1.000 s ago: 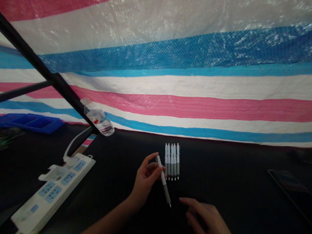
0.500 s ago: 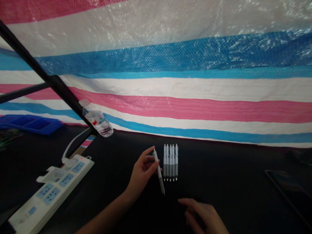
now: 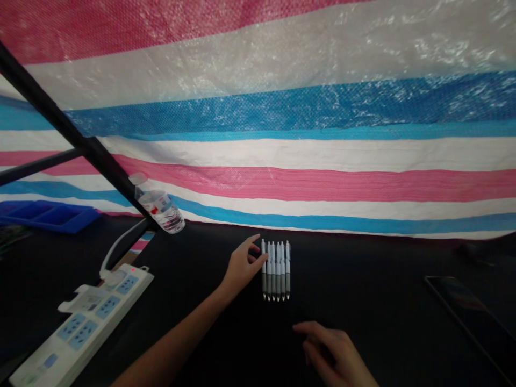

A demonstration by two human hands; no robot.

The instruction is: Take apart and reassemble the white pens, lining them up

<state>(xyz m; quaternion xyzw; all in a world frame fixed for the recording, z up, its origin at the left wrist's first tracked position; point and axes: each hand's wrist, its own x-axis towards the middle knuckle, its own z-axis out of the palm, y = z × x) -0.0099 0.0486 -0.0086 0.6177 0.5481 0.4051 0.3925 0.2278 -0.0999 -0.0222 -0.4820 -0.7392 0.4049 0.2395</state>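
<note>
Several white pens with grey grips lie side by side in a row [image 3: 278,269] on the black table [image 3: 387,322], tips toward me. My left hand [image 3: 243,262] is at the left end of the row, fingers apart around the upper part of the leftmost pen [image 3: 264,279], its thumb touching or very close to it. That pen lies flat, lined up with the others. Nearer to me and to the right, my right hand [image 3: 332,346] hovers over or rests on the table with its fingers apart, holding nothing.
A white power strip [image 3: 83,328] with a plugged-in cable lies at the left. Behind it are a water bottle [image 3: 163,210] beside a black metal frame [image 3: 108,169] and a blue tray [image 3: 52,215]. A dark flat device [image 3: 467,317] lies right. Striped sheeting [image 3: 306,183] hangs behind.
The pen that my left hand held tilted is now down at the left end of the row, and the fingers have loosened. My right hand has barely moved. The view has shifted slightly.
</note>
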